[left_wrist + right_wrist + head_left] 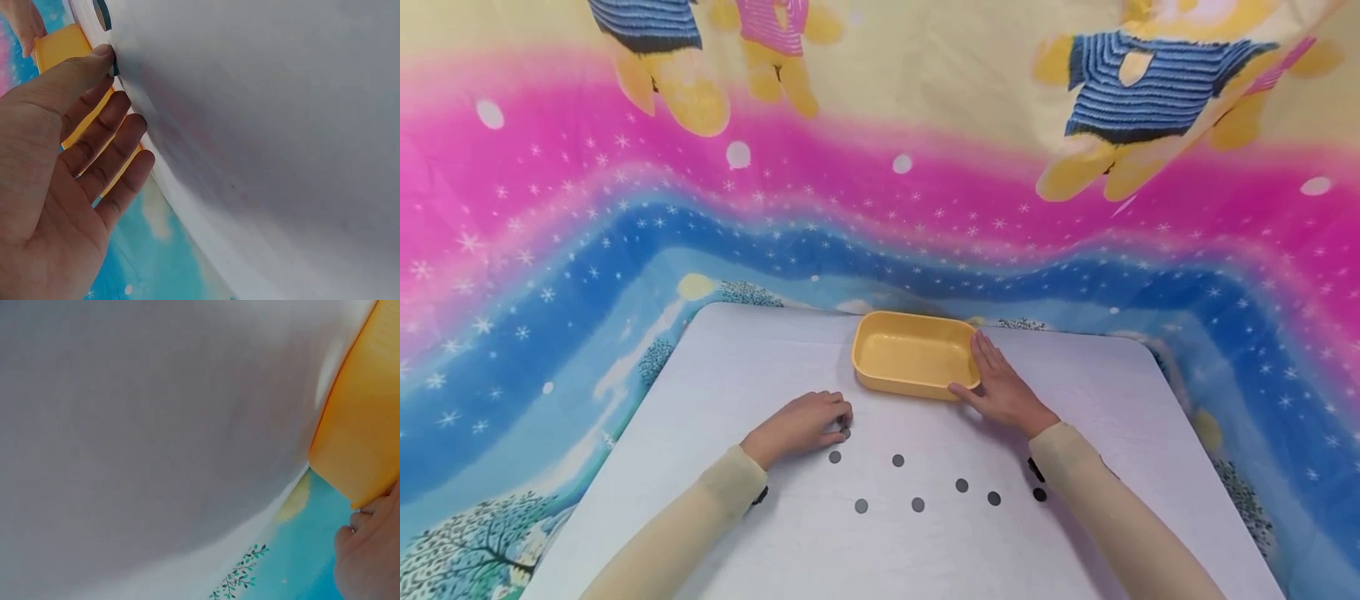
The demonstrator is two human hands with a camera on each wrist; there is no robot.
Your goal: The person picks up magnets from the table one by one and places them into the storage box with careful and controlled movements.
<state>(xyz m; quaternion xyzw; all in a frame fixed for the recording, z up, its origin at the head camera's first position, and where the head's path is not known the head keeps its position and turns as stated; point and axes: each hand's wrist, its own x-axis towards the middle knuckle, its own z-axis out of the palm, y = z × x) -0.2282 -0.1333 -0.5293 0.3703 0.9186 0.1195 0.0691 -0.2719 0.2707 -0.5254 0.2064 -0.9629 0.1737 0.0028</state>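
Observation:
My left hand (801, 425) pinches a small dark grey disc (846, 432) between thumb and fingertips. The left wrist view shows the edge of this disc (114, 66) at the thumb tip, the other fingers loosely bent. Close to that hand, a second grey disc (835, 457) lies flat on the white table. At the back of the table stands a yellow rectangular box (917, 388) with an open top. Against its right end rests my right hand (1006, 393), with straight fingers along the side and the thumb at the front corner.
Several more grey discs (918, 505) lie scattered across the white table (790, 533) in front of the box. Behind the table's far edge hangs a patterned cloth (850, 183) with bears and snowflakes, which also runs down both sides.

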